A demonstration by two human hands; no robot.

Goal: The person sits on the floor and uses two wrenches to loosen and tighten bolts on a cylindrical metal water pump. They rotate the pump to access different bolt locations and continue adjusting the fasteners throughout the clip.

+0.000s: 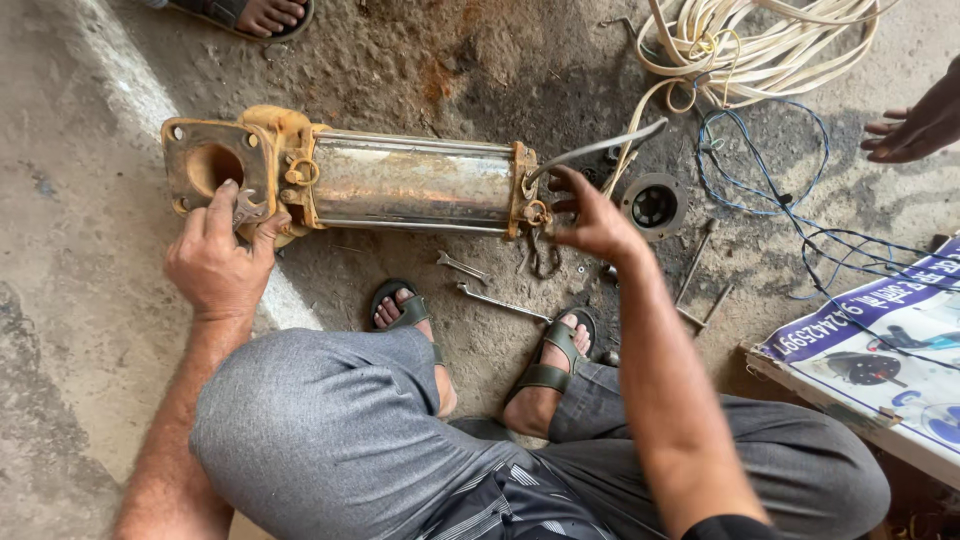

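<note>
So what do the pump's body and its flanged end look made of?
The pump body looks like stainless or plated sheet steel: grey, dully reflective, stained. The flanged end, under the left hand, looks like cast iron or steel with rust: thick, rough, orange-brown. The exact alloys can't be told.

Left hand (218,262) at left-centre of frame, back of hand up, fingers curled, index and thumb pointing toward upper right, pinching lightly at the tips. Left forearm runs from bottom left edge straight up to the wrist, bare. Right hand (590,218) at centre-right, upper half of frame, fingers spread and bent, tips pointing left, palm facing down and left, not closed into a fist. Right forearm comes diagonally from bottom right, elbow low, dark sleeve edge at bottom. Person squats: both knees in grey trousers fill the bottom, feet in sandals between the arms, mid-frame, toes pointing up.
</note>
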